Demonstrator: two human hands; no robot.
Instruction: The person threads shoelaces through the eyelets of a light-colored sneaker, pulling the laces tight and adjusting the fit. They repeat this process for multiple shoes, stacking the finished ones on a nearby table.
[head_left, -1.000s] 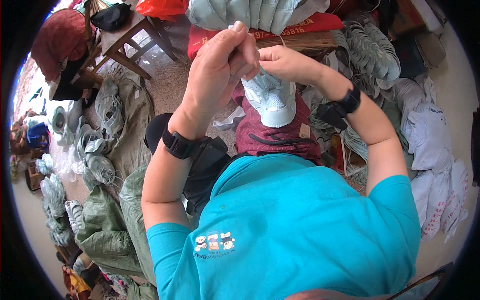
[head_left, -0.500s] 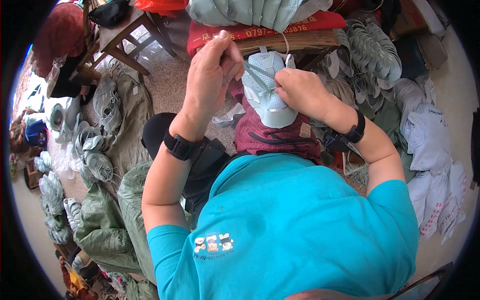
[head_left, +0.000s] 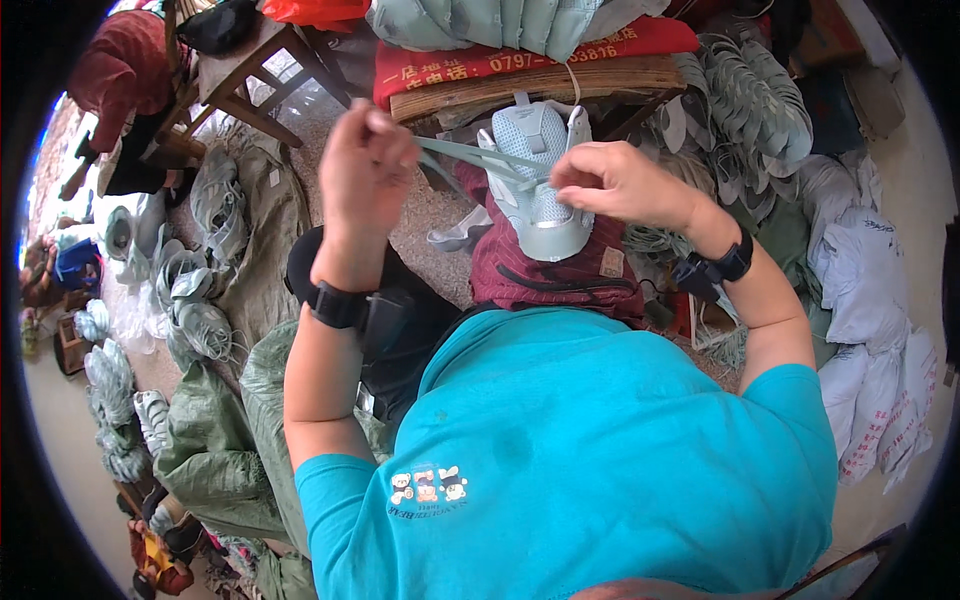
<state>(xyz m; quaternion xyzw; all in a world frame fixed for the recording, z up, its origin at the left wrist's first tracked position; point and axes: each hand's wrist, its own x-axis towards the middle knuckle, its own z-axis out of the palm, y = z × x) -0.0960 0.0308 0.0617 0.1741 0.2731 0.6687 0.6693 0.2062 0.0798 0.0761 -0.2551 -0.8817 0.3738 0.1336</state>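
Note:
A pale blue-grey shoe upper (head_left: 553,241) with a mesh tongue rests on the maroon cloth over my lap, its rounded toe toward me. A flat grey-green shoelace (head_left: 470,152) stretches leftward from its lacing. My left hand (head_left: 365,185), raised left of the upper and slightly blurred, is closed on the drawn-out lace. Over the upper's right side, my right hand (head_left: 625,183) has thumb and fingers curled together at the lacing, pinching the lace close to the eyelets; the fingertips are partly hidden.
Ahead stands a wooden bench (head_left: 540,85) with a red cloth and stacked grey uppers (head_left: 480,25). More bundled uppers (head_left: 750,100) hang at the right, above white sacks (head_left: 860,270). Green sacks (head_left: 215,450) and loose uppers lie left. Another person (head_left: 125,60) is at the far left beside a stool (head_left: 265,75).
My left hand has moved left and a little down, drawing the lace out longer. My right hand has shifted slightly, its fingers loosening from a tight fist into a looser curl.

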